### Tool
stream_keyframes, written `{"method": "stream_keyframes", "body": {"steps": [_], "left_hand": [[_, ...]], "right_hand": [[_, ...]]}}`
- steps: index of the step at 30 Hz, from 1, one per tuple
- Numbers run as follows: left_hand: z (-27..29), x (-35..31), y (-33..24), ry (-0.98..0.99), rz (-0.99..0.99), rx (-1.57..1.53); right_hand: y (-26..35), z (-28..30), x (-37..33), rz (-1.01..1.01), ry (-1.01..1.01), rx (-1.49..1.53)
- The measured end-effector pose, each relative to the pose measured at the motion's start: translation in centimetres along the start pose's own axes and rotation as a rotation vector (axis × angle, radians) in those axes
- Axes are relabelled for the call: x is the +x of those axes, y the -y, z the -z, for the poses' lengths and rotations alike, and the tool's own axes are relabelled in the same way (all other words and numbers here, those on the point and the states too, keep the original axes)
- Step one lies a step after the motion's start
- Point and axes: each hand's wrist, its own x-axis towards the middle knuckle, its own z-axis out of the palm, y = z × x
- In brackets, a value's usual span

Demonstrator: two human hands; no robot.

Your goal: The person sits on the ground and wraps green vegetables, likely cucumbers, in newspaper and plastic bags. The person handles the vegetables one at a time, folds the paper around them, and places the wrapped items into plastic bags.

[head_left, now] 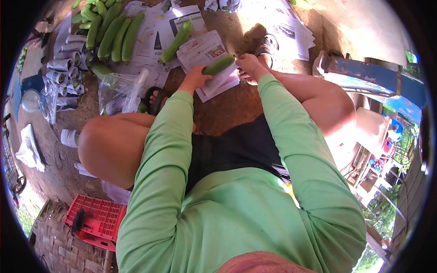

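A long green gourd (219, 65) lies slantwise on a small stack of printed paper sheets (205, 52) on the ground between my legs. My left hand (197, 78) is closed around its near left end. At the other end, my right hand (249, 68) has its fingers pinched together at the right edge of the paper, close to the gourd's tip; its fingertips are partly hidden. Another green gourd (176, 42) rests on papers just beyond my left hand.
Several green gourds (119, 38) are heaped at the far left. Paper-wrapped rolls (63, 75) are stacked beside them, near a clear plastic bag (119, 93). More printed sheets (291, 34) lie beyond my right foot. A red crate (98, 218) and a woven basket (54, 243) stand at the near left.
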Motion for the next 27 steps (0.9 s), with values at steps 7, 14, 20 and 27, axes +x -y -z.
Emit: {"method": "stream_keyframes", "body": {"steps": [7,14,20,27], "left_hand": [[-0.1,0.4,-1.5,0.022,0.035,-0.215],[0.3,1.4,0.3,0.113,0.101,-0.158],[1.0,1.9,-0.7,-0.032,0.335,-0.559],[1.0,0.4,0.7,-0.317,0.146,-0.082]], "right_hand": [[0.1,-1.1,-0.3,-0.010,-0.068,0.140],[0.7,-1.2,0.3,-0.026,0.038,0.365],[1.4,-2.7,2.1,0.003,0.017,0.686],[5.0,-6.0,-0.5,0.479,-0.296,-0.476]]}}
